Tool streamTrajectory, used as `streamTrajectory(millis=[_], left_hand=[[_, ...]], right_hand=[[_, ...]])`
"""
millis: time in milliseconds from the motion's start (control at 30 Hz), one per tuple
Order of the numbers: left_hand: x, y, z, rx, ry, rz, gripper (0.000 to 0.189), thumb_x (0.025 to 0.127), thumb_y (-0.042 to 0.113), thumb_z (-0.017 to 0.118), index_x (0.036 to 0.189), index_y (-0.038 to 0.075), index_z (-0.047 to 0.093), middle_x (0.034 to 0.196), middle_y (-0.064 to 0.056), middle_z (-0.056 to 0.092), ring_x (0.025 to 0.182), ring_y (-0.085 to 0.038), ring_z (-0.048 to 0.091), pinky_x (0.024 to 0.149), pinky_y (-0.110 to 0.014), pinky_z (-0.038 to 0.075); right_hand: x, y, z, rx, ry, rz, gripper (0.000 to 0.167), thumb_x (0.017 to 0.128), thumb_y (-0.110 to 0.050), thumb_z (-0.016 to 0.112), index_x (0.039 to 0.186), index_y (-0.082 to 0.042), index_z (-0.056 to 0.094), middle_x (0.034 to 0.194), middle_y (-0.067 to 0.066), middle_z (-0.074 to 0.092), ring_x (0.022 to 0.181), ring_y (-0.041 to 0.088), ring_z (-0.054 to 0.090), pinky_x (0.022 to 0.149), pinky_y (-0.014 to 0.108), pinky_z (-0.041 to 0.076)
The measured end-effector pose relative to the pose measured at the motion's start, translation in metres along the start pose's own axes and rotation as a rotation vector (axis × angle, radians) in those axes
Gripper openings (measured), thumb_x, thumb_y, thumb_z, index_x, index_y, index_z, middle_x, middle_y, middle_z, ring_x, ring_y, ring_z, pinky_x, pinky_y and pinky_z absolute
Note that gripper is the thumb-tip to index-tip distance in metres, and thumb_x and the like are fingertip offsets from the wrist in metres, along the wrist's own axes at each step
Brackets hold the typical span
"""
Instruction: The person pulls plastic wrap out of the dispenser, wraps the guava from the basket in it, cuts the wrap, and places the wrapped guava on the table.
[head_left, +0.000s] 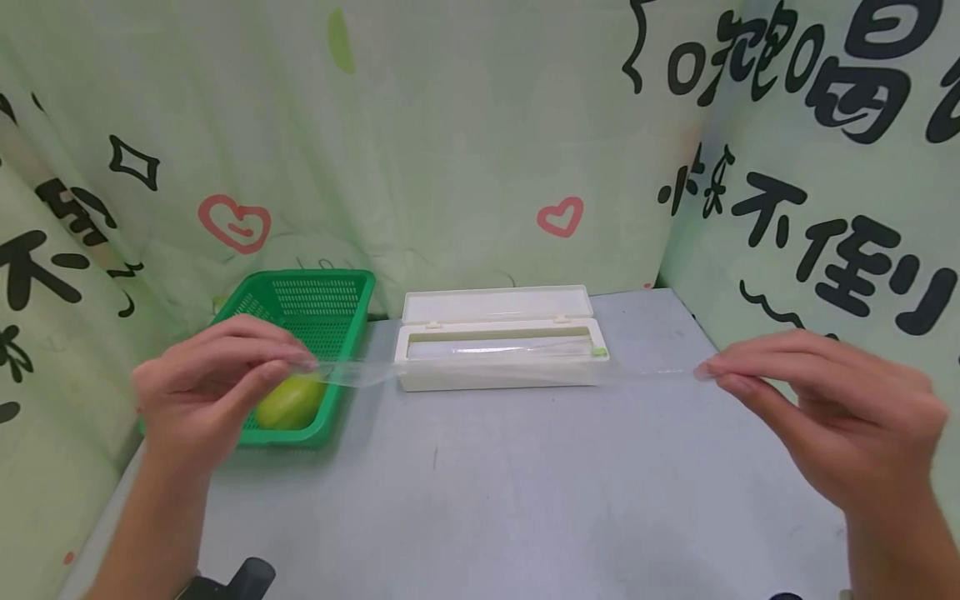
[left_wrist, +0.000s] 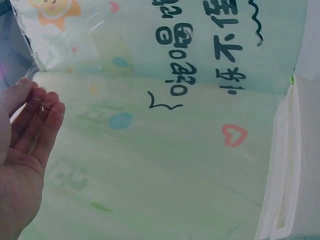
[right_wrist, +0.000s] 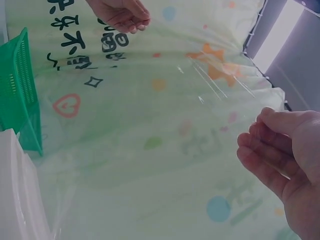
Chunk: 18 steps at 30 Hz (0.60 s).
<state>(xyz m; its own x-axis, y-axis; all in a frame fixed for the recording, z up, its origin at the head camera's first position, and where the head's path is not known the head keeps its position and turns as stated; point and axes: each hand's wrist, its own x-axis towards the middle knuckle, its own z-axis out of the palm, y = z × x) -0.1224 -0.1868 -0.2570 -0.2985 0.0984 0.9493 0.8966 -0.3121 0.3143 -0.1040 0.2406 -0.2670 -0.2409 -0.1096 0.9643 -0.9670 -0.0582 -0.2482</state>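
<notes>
left hand: pinches clear film
right hand: pinches its other side
risk: from afar, i'd expect slack to make it self-cling

The box sits on the desk, its lid along its rear edge, with the curtain behind it and, to its left, the basket, in which 1 fruit lies. Before the box, 1 film spans from the left hand, left of the box, to the right hand, right of it.
</notes>
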Motion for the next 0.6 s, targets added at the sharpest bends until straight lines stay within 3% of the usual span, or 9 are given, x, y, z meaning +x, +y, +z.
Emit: streamTrajectory(millis=[67, 133, 200, 300, 400, 600], left_hand=[[0.000, -0.001, -0.001, -0.014, -0.008, -0.015, 0.011, 0.080, -0.014, 0.067, 0.080, -0.025, 0.063, 0.082, -0.022, 0.071, 0.080, -0.026, 0.069, 0.074, -0.024, 0.056], [0.000, -0.003, -0.002, -0.026, -0.016, -0.028, 0.011, 0.080, -0.015, 0.067, 0.081, -0.025, 0.063, 0.083, -0.022, 0.071, 0.081, -0.027, 0.069, 0.073, -0.024, 0.057], [-0.001, -0.005, -0.002, -0.039, -0.022, -0.037, 0.011, 0.080, -0.015, 0.067, 0.082, -0.025, 0.062, 0.084, -0.023, 0.071, 0.082, -0.027, 0.069, 0.074, -0.024, 0.057], [-0.002, -0.008, -0.003, -0.037, -0.034, -0.051, 0.012, 0.080, -0.014, 0.067, 0.083, -0.025, 0.062, 0.085, -0.022, 0.071, 0.082, -0.027, 0.069, 0.074, -0.025, 0.058], [-0.005, -0.011, -0.003, -0.033, -0.045, -0.080, 0.013, 0.082, -0.012, 0.067, 0.085, -0.024, 0.063, 0.086, -0.020, 0.071, 0.083, -0.025, 0.069, 0.076, -0.024, 0.058], [-0.015, -0.018, -0.005, -0.027, -0.072, -0.152, 0.012, 0.084, -0.009, 0.066, 0.091, -0.019, 0.066, 0.090, -0.015, 0.071, 0.086, -0.022, 0.068, 0.075, -0.021, 0.057]], right_hand=[[0.002, -0.001, 0.003, 0.000, 0.002, 0.004, 0.018, 0.070, 0.015, 0.076, 0.075, 0.026, 0.062, 0.082, 0.028, 0.070, 0.078, 0.027, 0.070, 0.069, 0.017, 0.051], [0.005, -0.003, 0.005, -0.010, 0.002, 0.014, 0.019, 0.072, 0.013, 0.076, 0.075, 0.026, 0.063, 0.083, 0.027, 0.071, 0.079, 0.025, 0.070, 0.072, 0.017, 0.052], [0.007, -0.004, 0.007, -0.026, 0.003, 0.028, 0.019, 0.073, 0.011, 0.076, 0.075, 0.025, 0.063, 0.083, 0.024, 0.072, 0.080, 0.022, 0.071, 0.071, 0.015, 0.051], [0.009, -0.004, 0.008, -0.061, -0.002, 0.050, 0.019, 0.075, 0.008, 0.076, 0.076, 0.024, 0.065, 0.083, 0.021, 0.073, 0.082, 0.018, 0.070, 0.062, 0.009, 0.040], [0.012, -0.002, 0.011, -0.052, 0.003, 0.055, 0.020, 0.076, 0.007, 0.076, 0.076, 0.023, 0.065, 0.084, 0.020, 0.073, 0.083, 0.017, 0.070, 0.060, 0.007, 0.038], [0.014, 0.004, 0.017, 0.023, -0.010, 0.087, 0.018, 0.078, 0.008, 0.074, 0.077, 0.024, 0.064, 0.085, 0.017, 0.074, 0.085, 0.016, 0.070, 0.080, 0.015, 0.054]])
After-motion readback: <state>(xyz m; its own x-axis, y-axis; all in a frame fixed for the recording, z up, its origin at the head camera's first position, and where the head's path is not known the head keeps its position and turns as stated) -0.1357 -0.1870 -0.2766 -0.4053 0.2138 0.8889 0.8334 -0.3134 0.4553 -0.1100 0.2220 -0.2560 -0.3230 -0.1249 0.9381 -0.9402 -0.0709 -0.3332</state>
